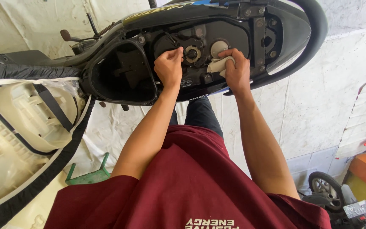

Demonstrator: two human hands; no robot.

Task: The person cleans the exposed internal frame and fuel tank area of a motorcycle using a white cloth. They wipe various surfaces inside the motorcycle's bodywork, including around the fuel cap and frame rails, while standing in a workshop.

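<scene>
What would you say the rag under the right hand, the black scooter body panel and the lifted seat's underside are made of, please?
The rag under the right hand looks like soft off-white cloth: it bunches and creases. The black scooter body panel looks like glossy moulded plastic, showing smooth highlights along its curve. The seat underside looks like matte cream plastic, with moulded ribs; its black edging may be vinyl or rubber.

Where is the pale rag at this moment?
In the head view, the pale rag is bunched under the right hand, pressed on the scooter's under-seat bay just below a round silver cap.
</scene>
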